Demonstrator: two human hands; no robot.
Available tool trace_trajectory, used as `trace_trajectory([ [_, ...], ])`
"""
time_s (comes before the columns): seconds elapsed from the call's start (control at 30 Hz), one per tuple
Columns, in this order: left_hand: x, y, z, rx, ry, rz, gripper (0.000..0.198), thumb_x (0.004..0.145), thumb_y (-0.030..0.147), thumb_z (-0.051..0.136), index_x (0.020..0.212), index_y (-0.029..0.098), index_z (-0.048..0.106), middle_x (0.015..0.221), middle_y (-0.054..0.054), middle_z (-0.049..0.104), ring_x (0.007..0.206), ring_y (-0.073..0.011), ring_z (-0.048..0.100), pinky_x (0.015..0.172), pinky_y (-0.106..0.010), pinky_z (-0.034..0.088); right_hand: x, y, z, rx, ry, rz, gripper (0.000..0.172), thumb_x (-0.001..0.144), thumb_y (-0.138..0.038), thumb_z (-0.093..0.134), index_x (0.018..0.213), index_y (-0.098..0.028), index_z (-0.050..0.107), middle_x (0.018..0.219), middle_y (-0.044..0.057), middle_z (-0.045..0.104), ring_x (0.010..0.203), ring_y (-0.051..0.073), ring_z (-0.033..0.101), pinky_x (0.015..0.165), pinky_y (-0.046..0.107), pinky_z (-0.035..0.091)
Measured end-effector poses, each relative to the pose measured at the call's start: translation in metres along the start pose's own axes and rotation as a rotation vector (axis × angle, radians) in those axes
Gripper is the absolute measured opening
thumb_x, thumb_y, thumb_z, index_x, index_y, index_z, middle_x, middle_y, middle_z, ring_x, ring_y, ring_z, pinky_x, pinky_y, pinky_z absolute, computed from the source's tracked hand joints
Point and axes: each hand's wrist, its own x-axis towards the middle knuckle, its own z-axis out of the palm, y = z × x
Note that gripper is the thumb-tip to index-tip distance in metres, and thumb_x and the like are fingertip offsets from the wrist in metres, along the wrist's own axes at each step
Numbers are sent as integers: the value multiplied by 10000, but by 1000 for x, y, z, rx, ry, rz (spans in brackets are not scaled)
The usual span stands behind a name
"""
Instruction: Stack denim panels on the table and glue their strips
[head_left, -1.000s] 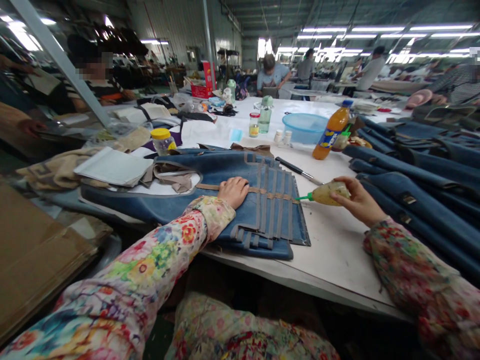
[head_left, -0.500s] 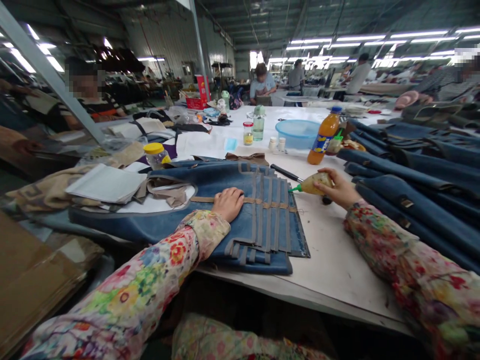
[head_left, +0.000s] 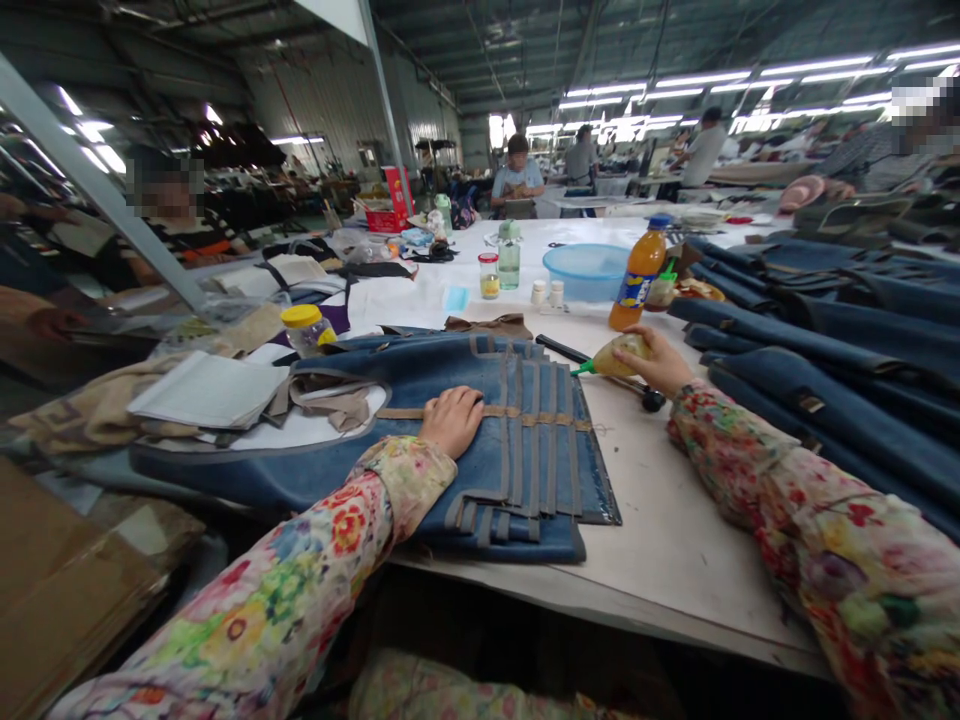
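My left hand (head_left: 452, 425) lies flat, fingers together and stretched out, on a stack of blue leather-like pieces (head_left: 420, 370) with grey edging. Their right ends are fanned out in steps, and a tan strip (head_left: 495, 411) runs across them. In my right hand (head_left: 654, 358) is a squeeze bottle (head_left: 622, 355) of yellowish liquid, tilted with its green nozzle pointing left. The nozzle tip is at the far right edge of the fanned pieces; whether it touches them I cannot tell. Beneath the bottle lies a black-handled hammer (head_left: 562, 348), partly covered.
More blue pieces (head_left: 795, 370) are piled at right. An orange drink bottle (head_left: 640, 275), a light-blue basin (head_left: 589, 270) and jars stand beyond. At left are a yellow-lidded jar (head_left: 306, 328), folded cloth (head_left: 210, 390) and a cardboard box (head_left: 67, 580). Other people work farther back.
My right hand and the squeeze bottle have shifted slightly away along the edge, uncovering more of the hammer's head. My left hand stays on the stack. The view has turned a little.
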Motion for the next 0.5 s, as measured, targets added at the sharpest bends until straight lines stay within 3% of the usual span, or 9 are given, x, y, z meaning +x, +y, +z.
trace_trajectory([
  [0.33, 0, 0, 1, -11, 13, 9, 299, 902, 352, 299, 1091, 272, 516, 1166, -10, 539, 1107, -183, 452, 921, -377, 342, -21, -1, -23, 135, -201, 131, 503, 677, -582, 596, 1045, -240, 579, 1035, 60, 602, 983, 270, 553, 867, 418, 450],
  [0.5, -1, 1, 0, -10, 11, 5, 302, 903, 349, 298, 1101, 265, 511, 1181, -17, 534, 1115, -176, 444, 929, -367, 333, -8, 6, -15, 275, -28, 96, 530, 693, -574, 580, 1108, -252, 508, 1032, 55, 594, 947, 242, 578, 811, 380, 488],
])
